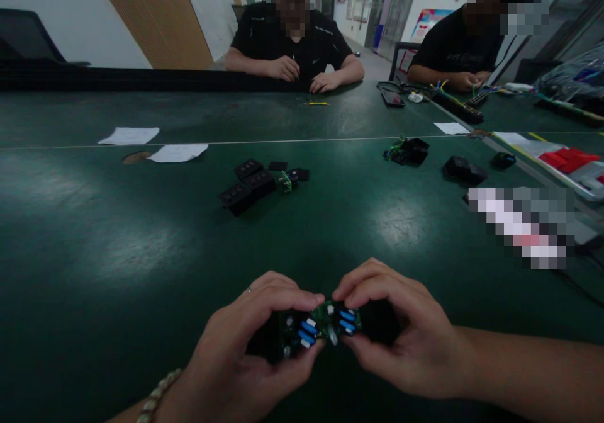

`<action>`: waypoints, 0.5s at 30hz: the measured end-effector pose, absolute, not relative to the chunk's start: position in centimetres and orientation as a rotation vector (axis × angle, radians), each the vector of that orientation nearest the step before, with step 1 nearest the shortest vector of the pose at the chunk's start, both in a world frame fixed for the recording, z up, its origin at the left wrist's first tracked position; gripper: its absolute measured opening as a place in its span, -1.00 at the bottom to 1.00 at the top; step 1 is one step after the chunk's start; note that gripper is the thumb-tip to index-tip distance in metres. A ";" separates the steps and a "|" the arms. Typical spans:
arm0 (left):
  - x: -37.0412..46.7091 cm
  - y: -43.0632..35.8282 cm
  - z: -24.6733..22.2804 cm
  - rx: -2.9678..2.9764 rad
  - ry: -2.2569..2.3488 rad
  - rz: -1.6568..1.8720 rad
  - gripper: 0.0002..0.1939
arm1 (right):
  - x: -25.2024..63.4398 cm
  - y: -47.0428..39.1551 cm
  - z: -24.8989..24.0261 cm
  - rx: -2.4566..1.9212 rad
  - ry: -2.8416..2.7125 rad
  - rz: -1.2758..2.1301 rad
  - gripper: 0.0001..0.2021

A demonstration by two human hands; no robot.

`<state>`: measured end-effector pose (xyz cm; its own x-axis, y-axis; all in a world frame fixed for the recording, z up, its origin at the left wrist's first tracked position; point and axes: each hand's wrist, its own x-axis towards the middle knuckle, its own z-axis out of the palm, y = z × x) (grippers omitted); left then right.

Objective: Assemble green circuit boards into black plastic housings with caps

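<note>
Near the table's front edge, both hands grip a small green circuit board [323, 328] between fingers and thumbs. Blue disc-like parts and small white and silvery pieces stand up from it. My left hand [240, 328] is closed on the board's left end, thumb below and fingertips above. On the right end, my right hand [401, 322] pinches it the same way. Dark areas lie inside both palms; I cannot tell whether they are black casings or shadow. Whether this is one board or two side by side is also unclear.
Beyond my hands lie several black boxes [257, 184] and a small wired board [289, 182]. Farther right are another wired black part [408, 151] and black casings [465, 170]. Paper sheets [179, 152] rest at left. Two people sit across the green table [141, 240].
</note>
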<state>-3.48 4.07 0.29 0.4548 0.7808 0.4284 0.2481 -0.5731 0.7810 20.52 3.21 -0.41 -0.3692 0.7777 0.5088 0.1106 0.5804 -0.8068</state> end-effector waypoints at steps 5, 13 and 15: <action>-3.7 4.0 0.2 2.073 0.860 1.042 -0.49 | 20.5 3.1 -0.4 -0.719 -1.829 0.850 -0.59; -3.4 4.1 0.3 2.059 0.843 1.062 -0.50 | 20.6 3.1 -0.9 -0.726 -1.824 0.878 -0.52; -3.4 4.1 0.4 2.056 0.846 1.063 -0.51 | 20.6 3.1 -1.0 -0.729 -1.814 0.885 -0.51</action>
